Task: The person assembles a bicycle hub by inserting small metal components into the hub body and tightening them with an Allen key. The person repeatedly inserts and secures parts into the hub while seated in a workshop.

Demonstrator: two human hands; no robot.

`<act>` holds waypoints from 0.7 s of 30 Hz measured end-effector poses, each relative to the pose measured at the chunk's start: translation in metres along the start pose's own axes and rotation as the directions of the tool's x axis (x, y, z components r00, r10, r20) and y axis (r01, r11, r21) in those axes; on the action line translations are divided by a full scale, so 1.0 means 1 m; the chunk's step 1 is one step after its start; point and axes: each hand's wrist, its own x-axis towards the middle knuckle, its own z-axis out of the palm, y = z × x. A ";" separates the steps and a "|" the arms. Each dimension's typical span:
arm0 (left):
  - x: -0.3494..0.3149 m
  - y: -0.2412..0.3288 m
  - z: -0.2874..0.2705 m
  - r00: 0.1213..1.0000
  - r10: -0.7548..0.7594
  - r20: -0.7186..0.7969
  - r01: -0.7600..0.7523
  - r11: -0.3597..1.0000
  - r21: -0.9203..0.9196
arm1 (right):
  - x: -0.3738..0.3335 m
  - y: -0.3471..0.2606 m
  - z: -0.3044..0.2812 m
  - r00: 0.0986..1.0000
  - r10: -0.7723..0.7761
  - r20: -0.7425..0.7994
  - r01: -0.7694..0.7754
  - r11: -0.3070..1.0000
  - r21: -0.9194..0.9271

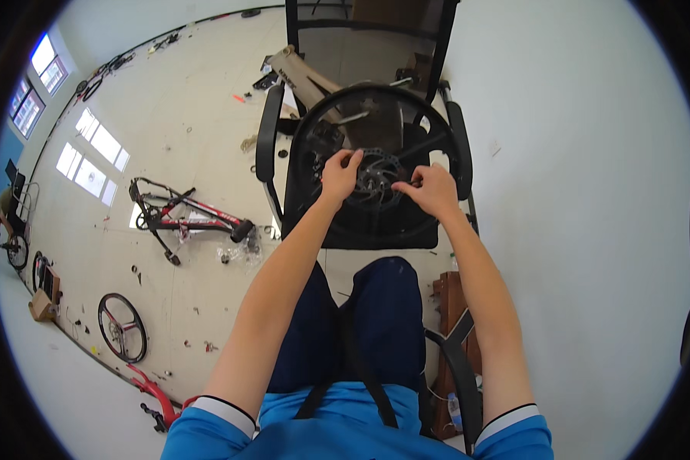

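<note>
A black spoked bicycle wheel (376,226) lies flat across the seat of a black armchair in front of me. At its hub is a silver brake disc (376,178) with curved arms and a perforated rim. My left hand (340,176) is closed at the disc's left edge, its thumb and fingertips on the rim. On the opposite side my right hand (432,190) is closed in a pinch, with the thumb pointing at the hub. Something small and dark shows between its fingers, too little to name.
Behind the wheel, a beige bicycle frame (303,80) leans on the chair (267,134). On the floor to the left lie a black-red frame (199,218), another wheel (123,328) and scattered small parts. A wooden box (451,307) stands right of my knees, near the white wall (575,192).
</note>
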 end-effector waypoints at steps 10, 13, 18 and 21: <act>-0.052 0.005 -0.004 0.864 0.472 -0.177 -0.383 0.843 0.379 | 0.004 -0.003 -0.008 1.000 0.000 0.023 0.000 1.000 0.023; -0.060 0.016 0.006 0.829 0.557 -0.034 -0.502 0.771 0.391 | 0.005 -0.009 0.002 0.999 0.017 -0.040 -0.017 1.000 -0.009; -0.061 0.009 0.019 0.817 0.573 0.069 -0.543 0.722 0.428 | 0.008 -0.011 0.002 0.999 0.045 -0.024 -0.046 0.999 -0.030; -0.052 0.002 0.021 0.783 0.616 0.081 -0.580 0.677 0.453 | 0.009 -0.009 0.004 0.999 0.046 -0.002 -0.046 0.999 -0.017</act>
